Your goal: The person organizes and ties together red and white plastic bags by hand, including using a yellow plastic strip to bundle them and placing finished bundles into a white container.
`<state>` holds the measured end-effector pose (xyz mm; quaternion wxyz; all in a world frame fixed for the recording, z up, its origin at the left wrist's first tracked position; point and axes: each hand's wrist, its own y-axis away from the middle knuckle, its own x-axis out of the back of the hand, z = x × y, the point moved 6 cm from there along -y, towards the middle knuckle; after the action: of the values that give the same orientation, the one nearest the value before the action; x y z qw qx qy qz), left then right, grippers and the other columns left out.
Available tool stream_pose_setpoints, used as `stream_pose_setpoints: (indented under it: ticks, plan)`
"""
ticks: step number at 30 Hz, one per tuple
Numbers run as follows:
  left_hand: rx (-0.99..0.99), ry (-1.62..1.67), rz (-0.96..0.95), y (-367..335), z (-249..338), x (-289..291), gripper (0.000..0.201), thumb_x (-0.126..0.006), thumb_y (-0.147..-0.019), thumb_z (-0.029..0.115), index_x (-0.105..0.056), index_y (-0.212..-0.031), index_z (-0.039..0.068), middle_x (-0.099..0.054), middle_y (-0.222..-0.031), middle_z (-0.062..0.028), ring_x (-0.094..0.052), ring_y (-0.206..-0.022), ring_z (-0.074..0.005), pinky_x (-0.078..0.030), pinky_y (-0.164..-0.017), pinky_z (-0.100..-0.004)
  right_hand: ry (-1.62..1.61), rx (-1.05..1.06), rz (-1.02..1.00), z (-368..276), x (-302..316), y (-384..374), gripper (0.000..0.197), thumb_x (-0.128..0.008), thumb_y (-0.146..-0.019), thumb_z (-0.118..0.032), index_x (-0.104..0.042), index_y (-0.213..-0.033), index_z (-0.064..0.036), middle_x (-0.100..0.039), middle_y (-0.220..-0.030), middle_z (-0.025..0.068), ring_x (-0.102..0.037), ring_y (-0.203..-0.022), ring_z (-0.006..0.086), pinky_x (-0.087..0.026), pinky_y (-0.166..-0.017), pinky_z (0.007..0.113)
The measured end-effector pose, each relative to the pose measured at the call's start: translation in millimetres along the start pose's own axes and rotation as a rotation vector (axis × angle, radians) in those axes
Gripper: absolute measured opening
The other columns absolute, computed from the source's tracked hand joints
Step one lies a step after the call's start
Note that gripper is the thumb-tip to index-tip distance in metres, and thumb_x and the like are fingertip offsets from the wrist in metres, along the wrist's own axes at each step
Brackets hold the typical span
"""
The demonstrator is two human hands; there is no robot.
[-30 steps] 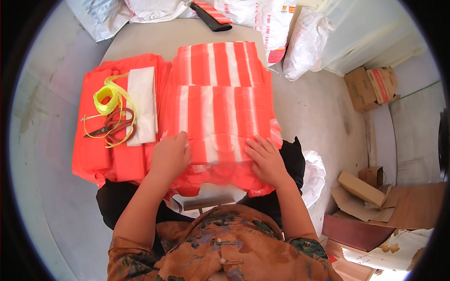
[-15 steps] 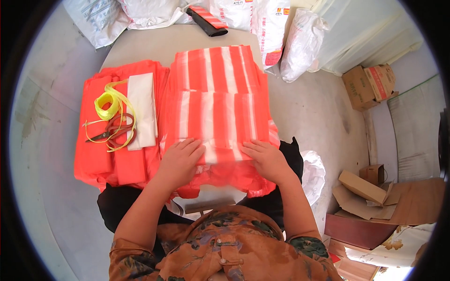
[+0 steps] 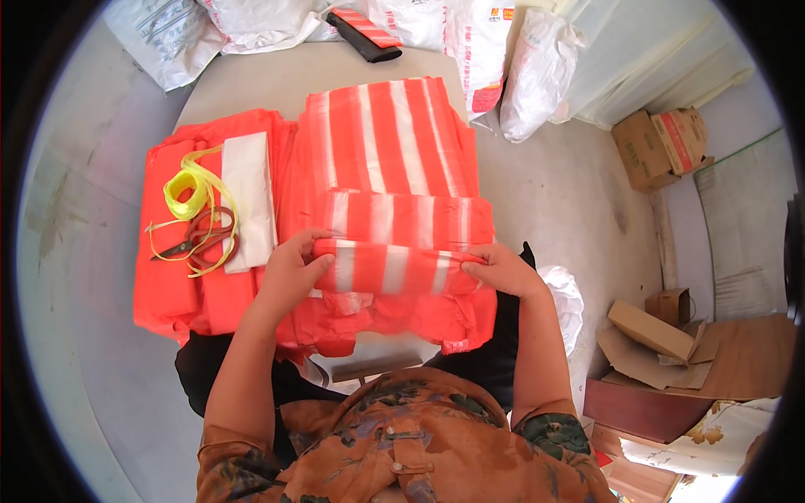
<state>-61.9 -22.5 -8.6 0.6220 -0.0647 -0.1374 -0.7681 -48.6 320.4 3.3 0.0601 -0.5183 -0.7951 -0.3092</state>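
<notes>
A stack of orange-and-white striped plastic bags (image 3: 390, 159) lies on a round grey table (image 3: 268, 80). Its near end is rolled into a thick fold (image 3: 390, 268). My left hand (image 3: 293, 268) grips the left end of that roll and my right hand (image 3: 501, 270) grips the right end. Plain orange bags (image 3: 176, 268) lie to the left, beside and under the striped stack.
On the orange pile lie red-handled scissors (image 3: 197, 239), a coil of yellow strap (image 3: 189, 189) and a white folded sheet (image 3: 247, 197). White sacks (image 3: 537, 71) and a black-and-red object (image 3: 365, 33) sit at the back. Cardboard boxes (image 3: 658, 147) stand on the floor at right.
Both hands lay flat on the near edge of the striped bags; they have since lifted that edge and rolled it away from me into a thick fold.
</notes>
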Motion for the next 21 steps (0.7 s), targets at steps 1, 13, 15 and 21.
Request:
stream_pose_setpoints:
  ticks: [1, 13, 15, 21]
  plan:
    - [-0.014, 0.106, 0.033, -3, -3, 1, 0.033, -0.073, -0.084, 0.009, -0.063, -0.115, 0.003, -0.065, -0.083, -0.0064, -0.059, -0.074, -0.0105, -0.049, -0.068, -0.0268, -0.003, -0.001, 0.000, 3, 2, -3, 0.020, -0.064, -0.092, -0.012, -0.069, -0.104, 0.0028, -0.067, -0.083, 0.0026, -0.059, -0.079, 0.0095, -0.049, -0.071, 0.027]
    - [0.025, -0.074, 0.167, -6, -27, -2, 0.025, -0.070, -0.085, 0.012, -0.062, -0.105, -0.001, -0.065, -0.080, -0.0069, -0.058, -0.070, -0.0133, -0.048, -0.065, -0.0290, -0.137, 0.048, 0.273, 18, 15, -3, 0.022, -0.064, -0.090, -0.006, -0.065, -0.111, -0.0016, -0.063, -0.090, -0.0006, -0.059, -0.084, 0.0079, -0.048, -0.076, 0.025]
    - [0.002, -0.163, 0.173, -7, -9, -6, 0.025, -0.070, -0.085, 0.011, -0.062, -0.105, -0.001, -0.066, -0.084, -0.0096, -0.061, -0.075, -0.0175, -0.049, -0.069, -0.0316, -0.386, 0.167, 0.425, 35, 22, 9, 0.025, -0.064, -0.089, 0.000, -0.063, -0.114, -0.0027, -0.064, -0.100, 0.0006, -0.061, -0.094, 0.0081, -0.048, -0.081, 0.024]
    - [-0.203, -0.485, 0.317, -2, 5, -4, 0.028, -0.072, -0.081, 0.011, -0.063, -0.106, 0.001, -0.061, -0.106, -0.0166, -0.060, -0.096, -0.0329, -0.049, -0.085, -0.0396, 0.170, 0.403, 0.717, 18, 11, 17, 0.027, -0.070, -0.080, -0.001, -0.064, -0.107, -0.0010, -0.067, -0.108, 0.0112, -0.065, -0.097, 0.0260, -0.051, -0.090, 0.035]
